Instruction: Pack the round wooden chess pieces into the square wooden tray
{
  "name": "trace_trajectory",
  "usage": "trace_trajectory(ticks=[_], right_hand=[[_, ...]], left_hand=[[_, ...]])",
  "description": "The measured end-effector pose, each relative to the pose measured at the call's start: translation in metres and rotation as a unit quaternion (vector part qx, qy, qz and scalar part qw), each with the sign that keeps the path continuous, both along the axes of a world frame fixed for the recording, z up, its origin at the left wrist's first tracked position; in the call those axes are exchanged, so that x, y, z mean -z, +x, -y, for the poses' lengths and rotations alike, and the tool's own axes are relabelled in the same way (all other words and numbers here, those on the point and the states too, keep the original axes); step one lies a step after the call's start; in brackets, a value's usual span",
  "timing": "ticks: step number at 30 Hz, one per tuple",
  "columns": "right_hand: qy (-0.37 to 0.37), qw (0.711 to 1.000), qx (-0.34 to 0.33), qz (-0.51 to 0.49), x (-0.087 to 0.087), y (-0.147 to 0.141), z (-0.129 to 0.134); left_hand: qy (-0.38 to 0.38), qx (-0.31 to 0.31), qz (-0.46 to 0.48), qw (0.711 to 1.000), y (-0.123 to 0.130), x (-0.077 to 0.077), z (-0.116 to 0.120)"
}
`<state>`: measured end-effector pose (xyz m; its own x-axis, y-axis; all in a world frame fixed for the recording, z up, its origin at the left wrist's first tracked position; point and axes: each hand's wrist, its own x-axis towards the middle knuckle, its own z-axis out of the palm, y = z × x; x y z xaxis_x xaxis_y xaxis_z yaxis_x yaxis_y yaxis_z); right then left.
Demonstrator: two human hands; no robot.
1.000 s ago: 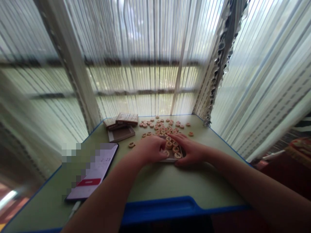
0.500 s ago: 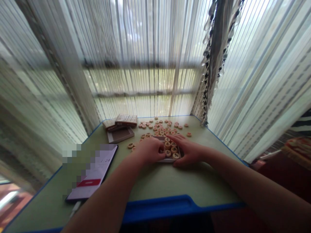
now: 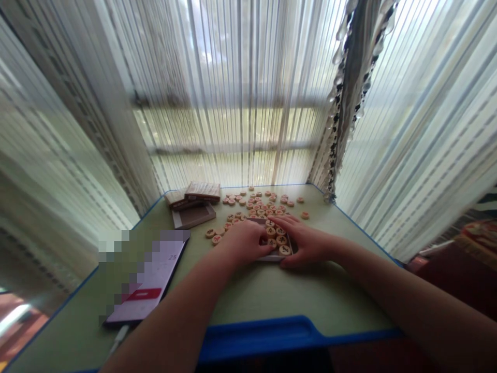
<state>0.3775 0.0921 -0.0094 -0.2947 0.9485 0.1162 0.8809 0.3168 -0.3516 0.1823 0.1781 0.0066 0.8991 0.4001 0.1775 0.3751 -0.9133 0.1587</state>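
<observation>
Left fingers: the fingers [image 3: 259,239] of the left hand [image 3: 244,242] curl downward against the left end of a shallow tray [image 3: 267,258], beside the pieces in it; whether they grip anything, I cannot tell.

Right fingers: the fingers [image 3: 285,221] of the right hand [image 3: 306,244] lie spread and slightly cupped over the tray's right end, with the thumb [image 3: 285,263] at its near edge; any grip is hidden.

Tray contents: round wooden chess pieces [image 3: 280,240] with dark characters sit between the hands, some overlapping.

Loose pieces: a scattered crowd of matching wooden pieces [image 3: 258,204] lies beyond the tray, toward the table's far edge; two [image 3: 214,235] lie just left of the left hand.

Boxes: stacked flat boxes [image 3: 202,191] and a brown box lid [image 3: 193,216] sit near the far left corner.

Phone: a lit smartphone [image 3: 149,277], partly pixelated, lies near the left edge, its cable [image 3: 118,338] running toward the near edge.

Table: a green table [image 3: 248,292] with a blue edge [image 3: 256,339] stands against sheer striped curtains [image 3: 233,77].
</observation>
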Motion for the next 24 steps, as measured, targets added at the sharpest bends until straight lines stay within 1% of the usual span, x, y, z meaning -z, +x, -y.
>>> trace_trajectory(ticks=[7,13,19,21,24], right_hand=[[0.004,1.000,-0.002,-0.008,0.0016,0.0009,-0.0007],[-0.006,1.000,0.005,0.003,-0.0009,-0.0009,0.0003],[0.004,1.000,-0.008,-0.006,0.0001,0.0004,-0.0003],[0.004,1.000,-0.008,-0.006,0.0005,0.0008,-0.0003],[0.002,1.000,-0.008,-0.001,-0.0003,0.0005,0.0003]], left_hand=[[-0.020,0.012,-0.003,1.000,0.0001,-0.0004,0.0007],[-0.014,0.023,0.009,1.000,-0.0018,-0.0022,-0.0036],[-0.026,0.004,0.023,0.999,-0.0043,-0.0043,-0.0049],[-0.020,0.000,0.023,1.000,-0.0037,-0.0039,-0.0043],[0.002,0.009,0.006,1.000,-0.0020,-0.0022,-0.0026]])
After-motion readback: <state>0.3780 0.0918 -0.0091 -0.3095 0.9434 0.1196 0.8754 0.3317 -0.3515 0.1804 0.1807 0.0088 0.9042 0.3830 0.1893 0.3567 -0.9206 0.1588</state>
